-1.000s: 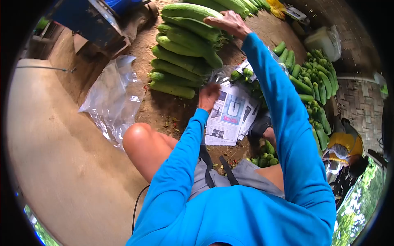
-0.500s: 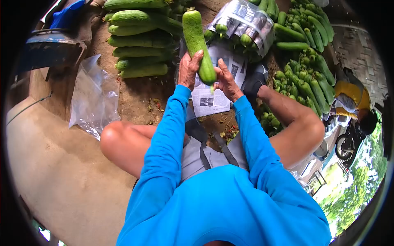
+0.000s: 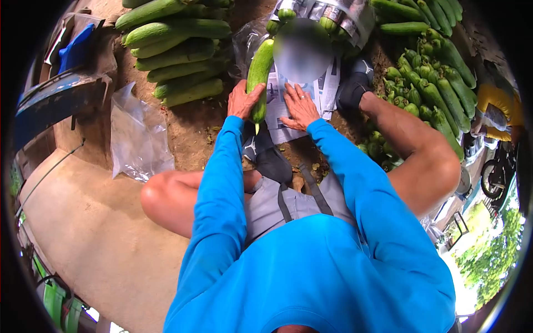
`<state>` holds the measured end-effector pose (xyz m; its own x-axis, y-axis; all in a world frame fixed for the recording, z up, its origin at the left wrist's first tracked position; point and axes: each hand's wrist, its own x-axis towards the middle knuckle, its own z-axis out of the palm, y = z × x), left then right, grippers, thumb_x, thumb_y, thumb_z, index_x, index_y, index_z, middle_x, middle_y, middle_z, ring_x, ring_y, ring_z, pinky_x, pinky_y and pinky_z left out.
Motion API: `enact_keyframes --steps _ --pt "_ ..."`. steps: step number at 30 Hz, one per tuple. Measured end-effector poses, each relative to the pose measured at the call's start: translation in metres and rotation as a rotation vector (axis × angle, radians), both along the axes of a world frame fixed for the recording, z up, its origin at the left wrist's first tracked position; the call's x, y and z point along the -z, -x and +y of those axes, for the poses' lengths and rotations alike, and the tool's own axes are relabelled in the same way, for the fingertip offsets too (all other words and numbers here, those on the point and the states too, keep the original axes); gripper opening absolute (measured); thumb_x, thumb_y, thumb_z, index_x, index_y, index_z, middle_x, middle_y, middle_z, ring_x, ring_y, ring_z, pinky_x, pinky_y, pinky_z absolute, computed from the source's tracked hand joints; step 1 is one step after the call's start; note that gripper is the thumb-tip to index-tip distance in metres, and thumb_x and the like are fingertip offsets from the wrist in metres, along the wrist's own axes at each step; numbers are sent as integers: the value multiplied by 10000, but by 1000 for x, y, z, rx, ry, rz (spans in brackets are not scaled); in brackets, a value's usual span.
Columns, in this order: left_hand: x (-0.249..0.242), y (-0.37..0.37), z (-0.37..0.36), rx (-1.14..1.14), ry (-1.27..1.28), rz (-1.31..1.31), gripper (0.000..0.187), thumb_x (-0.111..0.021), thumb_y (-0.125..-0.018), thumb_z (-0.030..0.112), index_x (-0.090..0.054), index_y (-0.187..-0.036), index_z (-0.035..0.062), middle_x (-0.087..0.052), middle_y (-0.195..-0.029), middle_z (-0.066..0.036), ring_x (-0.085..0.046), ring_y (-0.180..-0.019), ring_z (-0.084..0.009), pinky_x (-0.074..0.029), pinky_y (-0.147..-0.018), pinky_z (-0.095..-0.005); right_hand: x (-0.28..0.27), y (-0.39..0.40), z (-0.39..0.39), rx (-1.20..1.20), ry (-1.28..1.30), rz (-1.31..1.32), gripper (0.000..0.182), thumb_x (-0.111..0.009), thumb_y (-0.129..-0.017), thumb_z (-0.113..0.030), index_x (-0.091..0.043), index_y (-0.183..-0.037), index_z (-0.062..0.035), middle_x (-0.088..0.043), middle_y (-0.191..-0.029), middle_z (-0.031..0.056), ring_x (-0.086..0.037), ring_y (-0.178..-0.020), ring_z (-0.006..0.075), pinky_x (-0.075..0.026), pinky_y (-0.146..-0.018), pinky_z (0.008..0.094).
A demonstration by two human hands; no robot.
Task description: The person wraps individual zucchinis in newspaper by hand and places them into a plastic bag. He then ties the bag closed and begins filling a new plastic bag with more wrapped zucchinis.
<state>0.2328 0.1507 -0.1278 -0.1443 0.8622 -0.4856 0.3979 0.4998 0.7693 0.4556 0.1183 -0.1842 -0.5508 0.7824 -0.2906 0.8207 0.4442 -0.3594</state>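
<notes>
One smooth, long green gourd (image 3: 259,72) is gripped near its lower end by the left hand (image 3: 242,100), fingers curled round it, over the printed newspaper's (image 3: 328,89) left side. The paper is pressed by the right hand (image 3: 301,106), fingers spread, nothing grasped. Beyond, a plastic-wrapped bundle (image 3: 355,21) is seen; at left, at least six gourds are piled (image 3: 183,54).

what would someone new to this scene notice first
Probably the bright blue sleeves reaching up the middle, with the left hand holding a long green gourd upright beside the right hand, which lies spread on newspaper. Next, the stack of similar gourds at the upper left and the piles of smaller green vegetables at the upper right.
</notes>
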Motion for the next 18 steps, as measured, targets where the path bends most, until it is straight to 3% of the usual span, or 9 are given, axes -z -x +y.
enact_keyframes --steps 4,9,14,15,18 --pt "24 -8 5 191 74 116 608 -704 -762 546 -644 -990 -14 -680 -991 -241 -668 -945 -363 -500 -814 -446 -14 -3 -12 -290 26 -390 1007 -759 -702 -526 -348 -1484 -44 -256 -1566 127 -201 -1456 367 -271 -1136 563" --pt "58 -9 8 394 41 193 680 -732 -742 560 -626 -1096 -11 -679 -1024 -247 -661 -987 -385 -501 -840 -455 -3 -15 -20 -267 -13 -281 1042 -790 -689 -483 -311 -1507 -52 -274 -1559 123 -245 -1442 356 -298 -1120 561" --pt "64 -5 9 503 -25 226 736 -746 -727 583 -593 -1174 19 -673 -1064 -242 -652 -1016 -387 -498 -869 -459 0 -21 -11 -294 -51 -127 897 -792 -705 -351 -392 -1440 -29 -378 -1464 135 -388 -1341 343 -423 -1043 489" --pt "64 -4 11 492 -25 230 736 -746 -727 583 -593 -1174 19 -673 -1064 -242 -652 -1016 -387 -498 -869 -459 1 -23 -9 -274 -101 -15 732 -756 -747 -307 -457 -1347 -12 -436 -1370 147 -433 -1276 348 -459 -1008 451" --pt "62 -2 6 504 -27 240 718 -745 -731 577 -596 -1182 39 -671 -1082 -236 -647 -1035 -385 -497 -882 -458 -3 -22 -1 -243 -26 131 571 -720 -787 -292 -498 -1229 -5 -480 -1271 155 -461 -1218 350 -503 -943 432"
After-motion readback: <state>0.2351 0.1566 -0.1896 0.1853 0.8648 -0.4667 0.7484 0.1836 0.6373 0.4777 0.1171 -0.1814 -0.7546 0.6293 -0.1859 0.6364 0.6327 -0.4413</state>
